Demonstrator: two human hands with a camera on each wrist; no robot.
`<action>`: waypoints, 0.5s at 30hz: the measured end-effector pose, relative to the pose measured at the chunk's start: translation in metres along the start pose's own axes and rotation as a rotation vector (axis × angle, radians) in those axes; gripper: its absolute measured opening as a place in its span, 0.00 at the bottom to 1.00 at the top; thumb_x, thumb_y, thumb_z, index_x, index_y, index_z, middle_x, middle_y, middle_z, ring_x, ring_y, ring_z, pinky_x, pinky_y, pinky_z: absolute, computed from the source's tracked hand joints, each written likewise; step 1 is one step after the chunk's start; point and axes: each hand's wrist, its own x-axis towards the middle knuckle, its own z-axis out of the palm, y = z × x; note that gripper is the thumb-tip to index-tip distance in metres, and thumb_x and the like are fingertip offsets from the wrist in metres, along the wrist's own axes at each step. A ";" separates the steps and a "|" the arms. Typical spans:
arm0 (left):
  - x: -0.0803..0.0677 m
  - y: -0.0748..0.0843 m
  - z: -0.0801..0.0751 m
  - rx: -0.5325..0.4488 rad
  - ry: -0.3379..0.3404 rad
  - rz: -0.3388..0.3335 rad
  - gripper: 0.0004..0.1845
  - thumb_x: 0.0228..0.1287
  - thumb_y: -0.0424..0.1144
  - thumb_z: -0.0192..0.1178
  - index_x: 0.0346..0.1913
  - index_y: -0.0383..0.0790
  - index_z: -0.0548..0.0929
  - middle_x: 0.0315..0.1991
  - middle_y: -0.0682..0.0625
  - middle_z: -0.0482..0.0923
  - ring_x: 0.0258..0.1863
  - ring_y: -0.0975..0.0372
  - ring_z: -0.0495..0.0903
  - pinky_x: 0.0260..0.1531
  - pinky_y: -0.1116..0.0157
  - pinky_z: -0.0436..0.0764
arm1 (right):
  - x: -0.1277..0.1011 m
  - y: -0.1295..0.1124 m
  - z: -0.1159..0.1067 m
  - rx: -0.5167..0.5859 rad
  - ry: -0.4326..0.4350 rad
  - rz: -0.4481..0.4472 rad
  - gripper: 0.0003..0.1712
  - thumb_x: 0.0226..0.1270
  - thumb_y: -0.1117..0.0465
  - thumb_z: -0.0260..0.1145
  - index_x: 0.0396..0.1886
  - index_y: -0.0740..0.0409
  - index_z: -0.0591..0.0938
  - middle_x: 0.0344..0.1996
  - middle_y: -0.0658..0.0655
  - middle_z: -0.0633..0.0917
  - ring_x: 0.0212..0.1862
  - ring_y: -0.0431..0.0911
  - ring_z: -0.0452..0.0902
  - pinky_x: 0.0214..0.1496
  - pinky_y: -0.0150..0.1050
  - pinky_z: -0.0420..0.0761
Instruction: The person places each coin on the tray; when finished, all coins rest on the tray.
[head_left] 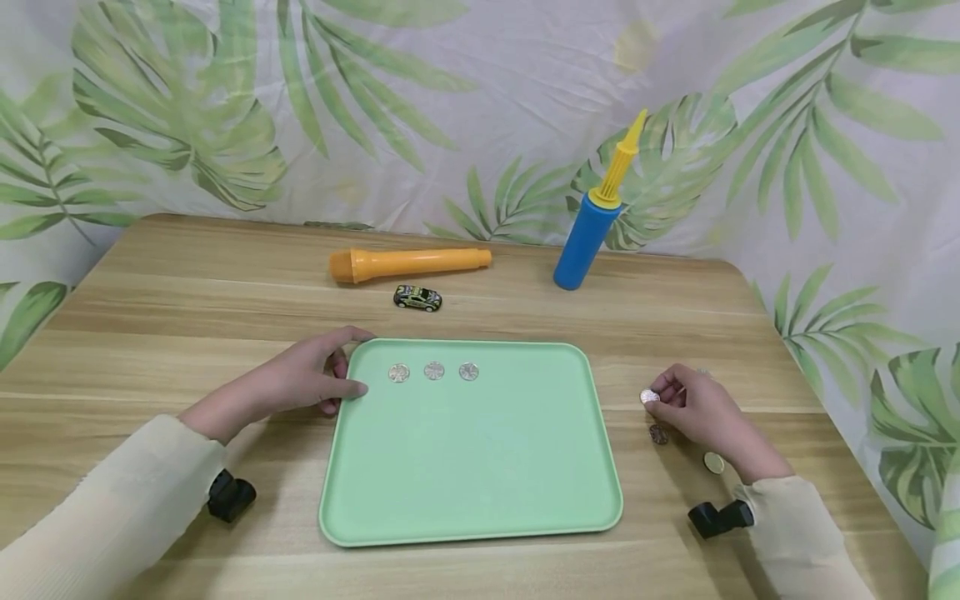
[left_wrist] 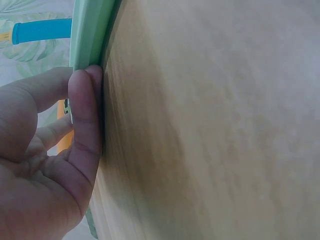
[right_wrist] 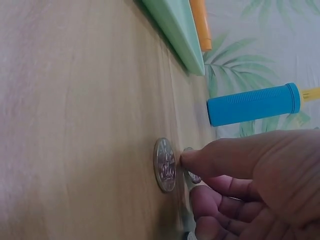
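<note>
A light green tray (head_left: 480, 467) lies on the wooden table, with three silver coins (head_left: 433, 371) in a row near its far edge. My left hand (head_left: 315, 377) holds the tray's left side by the far corner, thumb over the rim; in the left wrist view its fingers (left_wrist: 84, 107) lie against the outer wall. Right of the tray, my right hand (head_left: 697, 412) pinches a silver coin (head_left: 649, 397) between thumb and fingertips, low over the table. Beside that hand lie a darker coin (head_left: 658, 434), large in the right wrist view, and a pale coin (head_left: 714, 462). Another coin (head_left: 703, 372) shows partly behind the hand.
Behind the tray lie an orange toy microphone (head_left: 412, 264) and a small patterned toy car (head_left: 417, 298). A blue hand pump (head_left: 587, 242) with a yellow nozzle stands at the back right. A leaf-print cloth (head_left: 510, 125) hangs behind the table.
</note>
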 end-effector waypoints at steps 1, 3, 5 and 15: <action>0.000 0.000 0.000 0.000 0.000 -0.001 0.39 0.70 0.35 0.68 0.79 0.38 0.62 0.37 0.44 0.70 0.27 0.59 0.79 0.27 0.66 0.85 | 0.000 0.000 0.000 0.003 0.003 -0.005 0.14 0.69 0.63 0.72 0.45 0.68 0.80 0.35 0.60 0.84 0.35 0.44 0.76 0.32 0.30 0.76; 0.000 -0.001 0.000 0.002 -0.001 0.001 0.39 0.70 0.35 0.68 0.79 0.38 0.62 0.37 0.44 0.70 0.27 0.59 0.78 0.27 0.66 0.85 | 0.000 -0.001 0.000 0.014 0.006 -0.023 0.13 0.68 0.65 0.72 0.44 0.67 0.79 0.34 0.59 0.84 0.34 0.43 0.75 0.32 0.30 0.75; 0.000 -0.001 -0.001 0.003 -0.002 0.005 0.39 0.70 0.35 0.68 0.79 0.37 0.62 0.37 0.44 0.70 0.27 0.59 0.78 0.26 0.66 0.85 | -0.001 -0.002 -0.001 0.022 0.010 -0.051 0.11 0.67 0.68 0.72 0.43 0.66 0.78 0.33 0.58 0.83 0.32 0.42 0.73 0.31 0.30 0.75; 0.000 -0.003 -0.001 0.012 -0.009 0.010 0.40 0.71 0.36 0.67 0.80 0.36 0.60 0.37 0.44 0.70 0.27 0.59 0.78 0.27 0.65 0.85 | 0.000 -0.006 0.000 0.043 0.066 -0.101 0.07 0.68 0.70 0.70 0.42 0.62 0.80 0.31 0.55 0.84 0.30 0.36 0.73 0.30 0.29 0.77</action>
